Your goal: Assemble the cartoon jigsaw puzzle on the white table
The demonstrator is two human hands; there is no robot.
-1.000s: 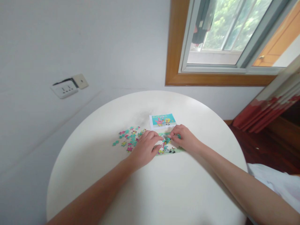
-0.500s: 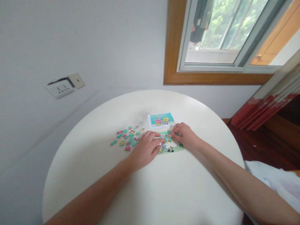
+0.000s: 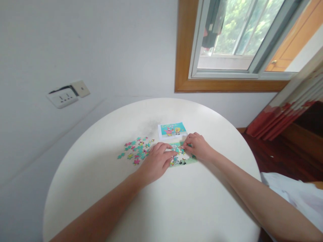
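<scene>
A partly assembled jigsaw puzzle [image 3: 181, 164] with a green border lies on the table between my hands, a white gap showing in its middle. My left hand [image 3: 158, 159] rests on its left side, fingers stretched out and holding nothing. At the upper right of the puzzle, my right hand [image 3: 196, 146] pinches a small puzzle piece between thumb and fingers; the piece is mostly hidden by the fingertips. Just beyond the puzzle lies a picture card [image 3: 173, 130] with a pink and a yellow cartoon figure on blue.
Loose puzzle pieces [image 3: 136, 161] in pink, teal and yellow are scattered left of my left hand. Everything lies on a round white table [image 3: 176, 201] by a wall with a socket [image 3: 63, 97]. A window [image 3: 234, 40] and a red-and-white curtain [image 3: 272, 117] are at the right.
The view has shifted slightly. Both hands keep nearly the same places over the puzzle, with only slight finger movement.
</scene>
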